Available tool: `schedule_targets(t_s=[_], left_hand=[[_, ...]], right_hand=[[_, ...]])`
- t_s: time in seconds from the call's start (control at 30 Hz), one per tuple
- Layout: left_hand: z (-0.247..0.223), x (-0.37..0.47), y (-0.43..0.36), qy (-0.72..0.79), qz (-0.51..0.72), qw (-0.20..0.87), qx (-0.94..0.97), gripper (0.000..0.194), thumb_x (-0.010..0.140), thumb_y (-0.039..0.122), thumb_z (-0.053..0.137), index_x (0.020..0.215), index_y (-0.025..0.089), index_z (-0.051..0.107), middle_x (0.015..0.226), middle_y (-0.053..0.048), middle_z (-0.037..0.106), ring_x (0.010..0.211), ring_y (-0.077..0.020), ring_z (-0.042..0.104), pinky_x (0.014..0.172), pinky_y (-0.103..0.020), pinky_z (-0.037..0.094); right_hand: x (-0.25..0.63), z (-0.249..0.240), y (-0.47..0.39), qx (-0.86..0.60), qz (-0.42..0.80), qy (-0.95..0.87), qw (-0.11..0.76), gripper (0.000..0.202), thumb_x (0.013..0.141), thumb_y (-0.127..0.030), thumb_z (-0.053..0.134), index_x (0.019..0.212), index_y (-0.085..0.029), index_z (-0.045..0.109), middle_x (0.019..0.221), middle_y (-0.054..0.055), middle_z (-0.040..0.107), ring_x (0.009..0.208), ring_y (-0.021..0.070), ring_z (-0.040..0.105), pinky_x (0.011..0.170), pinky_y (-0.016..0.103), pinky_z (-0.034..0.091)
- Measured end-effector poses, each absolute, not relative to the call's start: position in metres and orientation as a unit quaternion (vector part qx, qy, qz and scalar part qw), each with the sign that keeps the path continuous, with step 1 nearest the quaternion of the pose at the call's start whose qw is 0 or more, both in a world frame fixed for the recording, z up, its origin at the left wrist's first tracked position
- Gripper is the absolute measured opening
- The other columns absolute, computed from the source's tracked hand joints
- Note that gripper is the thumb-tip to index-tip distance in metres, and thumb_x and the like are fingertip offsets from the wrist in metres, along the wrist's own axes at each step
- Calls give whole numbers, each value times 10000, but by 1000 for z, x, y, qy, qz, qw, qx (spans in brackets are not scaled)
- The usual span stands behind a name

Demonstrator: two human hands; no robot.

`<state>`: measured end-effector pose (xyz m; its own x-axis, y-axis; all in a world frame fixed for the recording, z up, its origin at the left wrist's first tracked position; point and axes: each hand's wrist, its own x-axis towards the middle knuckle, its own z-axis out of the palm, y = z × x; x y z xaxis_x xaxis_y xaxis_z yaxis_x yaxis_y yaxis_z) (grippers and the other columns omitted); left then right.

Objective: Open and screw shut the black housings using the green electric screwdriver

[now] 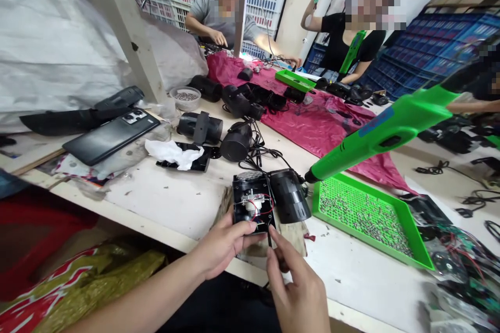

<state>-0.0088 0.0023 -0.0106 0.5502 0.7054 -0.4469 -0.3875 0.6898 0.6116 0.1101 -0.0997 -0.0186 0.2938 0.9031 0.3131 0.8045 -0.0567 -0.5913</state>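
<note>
My left hand (224,244) grips the near edge of an open black housing (238,208), thumb on top. Inside the housing sit a white and clear part (254,204) and thin red wires (269,209). At its near right corner, my right hand (295,281) is closed with a short length of black cable (269,238) between thumb and index finger. A black cylindrical lamp-like head (289,195) lies against the housing's right side. Beneath them is a brownish cloth (292,239). The green electric screwdriver (363,140) hangs with its tip near the cylindrical head.
A green tray (424,257) of small screws stands at right, and a round tub (185,98) of screws at back left. Black cylindrical units (236,141) with cables, a phone (113,134) and pink plastic sheeting (300,127) cover parts of the table. Two people sit opposite.
</note>
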Motion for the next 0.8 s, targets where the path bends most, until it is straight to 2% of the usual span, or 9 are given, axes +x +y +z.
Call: schedule_targets(t_s=[0.07,0.13,0.2,0.3,0.43,0.6,0.7,0.8], left_hand=[[-12,-9,1,340,327,851,231,492,677,157,727,1142,194,571,1098,-81,704,1053,-270,638,936,-419,504],[-15,-10,0,334,331,850,237,485,677,173,731,1134,195,570,1112,-84,700,1072,-275,630,937,-420,499],[-17,-10,-1,337,330,848,241,495,676,181,734,1141,201,564,1124,-86,695,1076,-274,627,927,-410,498],[-18,-9,-1,349,329,844,240,519,673,185,736,1159,206,555,1129,-88,692,1052,-263,634,898,-392,501],[-17,-8,1,355,321,846,235,504,669,157,737,1139,197,561,1112,-88,696,1012,-247,644,887,-385,505],[-13,-11,2,343,330,858,192,399,681,106,722,1058,180,612,1027,-68,718,972,-224,655,898,-367,516],[-12,-11,2,340,337,858,188,360,684,113,749,1021,162,630,1010,-72,720,936,-213,665,866,-344,531],[-10,-9,1,364,339,844,203,379,653,106,787,992,156,625,929,-59,726,850,-192,681,800,-309,542]], right_hand=[[116,-17,-98,-706,45,-626,327,326,935,-244,458,1204,-171,627,911,62,757,667,148,716,606,209,562],[121,-11,-94,-690,3,-665,286,319,931,-229,448,1179,-170,640,891,53,760,610,140,705,532,199,536],[122,-2,-87,-681,-55,-689,242,325,947,-233,395,1099,-167,674,783,35,751,520,140,675,463,216,497],[119,13,-77,-670,-130,-704,198,452,986,-239,270,942,-143,710,572,11,673,415,144,617,399,250,428],[115,19,-71,-642,-160,-728,181,509,1002,-234,217,906,-115,702,515,19,632,394,143,602,397,256,407],[117,12,-74,-661,-44,-713,230,408,968,-223,299,1041,-97,681,680,73,727,508,167,672,447,242,475],[119,11,-77,-674,95,-673,288,369,955,-244,364,1148,-118,652,849,99,753,676,182,717,589,242,552],[121,7,-88,-656,216,-629,358,379,980,-296,363,1261,-179,590,866,67,734,648,144,685,646,239,564]])
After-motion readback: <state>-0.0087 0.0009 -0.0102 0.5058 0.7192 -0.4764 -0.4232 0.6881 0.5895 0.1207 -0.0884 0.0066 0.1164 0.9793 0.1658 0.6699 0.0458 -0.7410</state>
